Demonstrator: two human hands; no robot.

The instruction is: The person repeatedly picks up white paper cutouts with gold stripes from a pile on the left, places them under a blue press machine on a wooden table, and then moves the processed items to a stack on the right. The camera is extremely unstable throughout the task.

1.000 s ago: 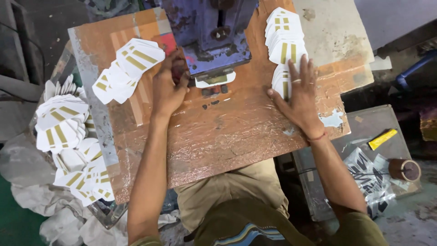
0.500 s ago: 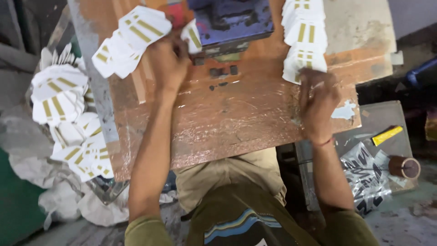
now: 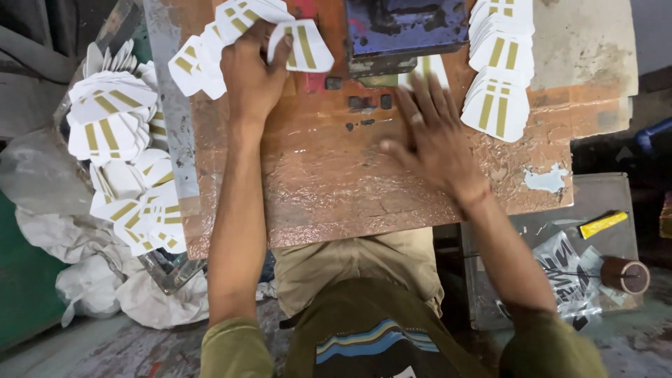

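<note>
Holding one white gold-striped card (image 3: 302,43) pinched in the left hand (image 3: 250,73), now carried left of the blue press (image 3: 406,28); right hand (image 3: 428,136), flat and empty, has left the right-hand card stack (image 3: 498,63) for another card (image 3: 427,68) under the press.

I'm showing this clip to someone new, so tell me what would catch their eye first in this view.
Probably the white cards with gold stripes: a fanned stack at the table's top right, and heaps spilling over its left edge. Next, the left hand pinching one card beside the blue machine at top centre, while the right hand lies spread flat on the worn brown table.
</note>
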